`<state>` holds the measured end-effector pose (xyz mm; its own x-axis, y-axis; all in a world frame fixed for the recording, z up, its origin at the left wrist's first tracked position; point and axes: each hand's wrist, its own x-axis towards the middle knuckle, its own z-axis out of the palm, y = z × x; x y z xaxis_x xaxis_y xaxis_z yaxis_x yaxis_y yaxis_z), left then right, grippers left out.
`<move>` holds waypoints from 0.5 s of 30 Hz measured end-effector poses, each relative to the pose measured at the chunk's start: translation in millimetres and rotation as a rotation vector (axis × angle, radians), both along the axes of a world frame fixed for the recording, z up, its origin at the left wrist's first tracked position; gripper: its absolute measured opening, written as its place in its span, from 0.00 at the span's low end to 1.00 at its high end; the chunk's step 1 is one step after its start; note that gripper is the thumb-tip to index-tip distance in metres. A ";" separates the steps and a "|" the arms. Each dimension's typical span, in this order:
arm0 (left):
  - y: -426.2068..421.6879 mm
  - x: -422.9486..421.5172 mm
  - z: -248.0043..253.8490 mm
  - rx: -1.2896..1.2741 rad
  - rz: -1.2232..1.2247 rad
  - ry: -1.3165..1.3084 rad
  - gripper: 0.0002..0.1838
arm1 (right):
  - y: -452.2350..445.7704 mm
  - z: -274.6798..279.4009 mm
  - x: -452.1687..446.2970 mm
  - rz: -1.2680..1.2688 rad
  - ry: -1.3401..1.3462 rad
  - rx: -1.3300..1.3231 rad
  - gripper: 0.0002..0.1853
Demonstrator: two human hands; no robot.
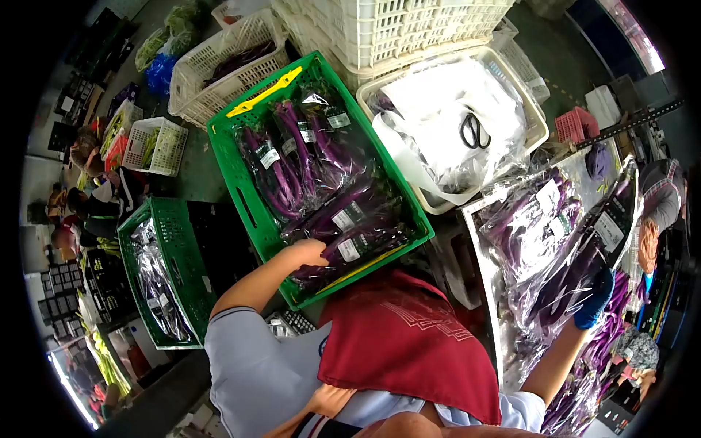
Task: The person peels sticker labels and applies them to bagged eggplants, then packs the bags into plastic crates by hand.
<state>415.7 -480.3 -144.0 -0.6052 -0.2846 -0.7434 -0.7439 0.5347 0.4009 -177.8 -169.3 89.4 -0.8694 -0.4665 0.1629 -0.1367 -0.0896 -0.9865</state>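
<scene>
My left hand (310,253) is bare and reaches into the near end of a green crate (244,193). Its fingers are curled onto a clear bag of long purple eggplants (365,244) with a white label. More labelled bags of eggplants (292,157) fill the crate. On the right, my right hand (595,298) wears a blue glove and is closed around the lower end of another labelled bag of eggplants (599,233). That bag is tilted above a metal-edged table (488,292), over other bagged eggplants (529,219).
A cream basket (540,142) holds plastic bags and black-handled scissors (475,131). White crates (431,29) are stacked at the far side. Another green crate (186,285) with bags stands at left. Loose eggplants (595,365) lie at lower right. Other people (661,197) are nearby.
</scene>
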 end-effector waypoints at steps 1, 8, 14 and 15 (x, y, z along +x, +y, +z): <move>-8.4 -17.9 39.7 -0.025 0.045 -0.067 0.21 | -28.1 12.9 39.8 -0.058 0.012 -0.037 0.15; -12.2 -16.8 -16.0 -0.441 0.311 0.277 0.30 | -137.2 2.7 90.8 0.108 -0.209 0.068 0.22; -25.5 -71.5 96.6 0.838 0.988 1.070 0.45 | -260.1 -8.9 241.4 0.720 -0.347 0.234 0.34; -26.9 -77.7 114.4 1.098 1.028 1.165 0.54 | -273.1 -23.0 262.2 0.795 -0.447 0.244 0.34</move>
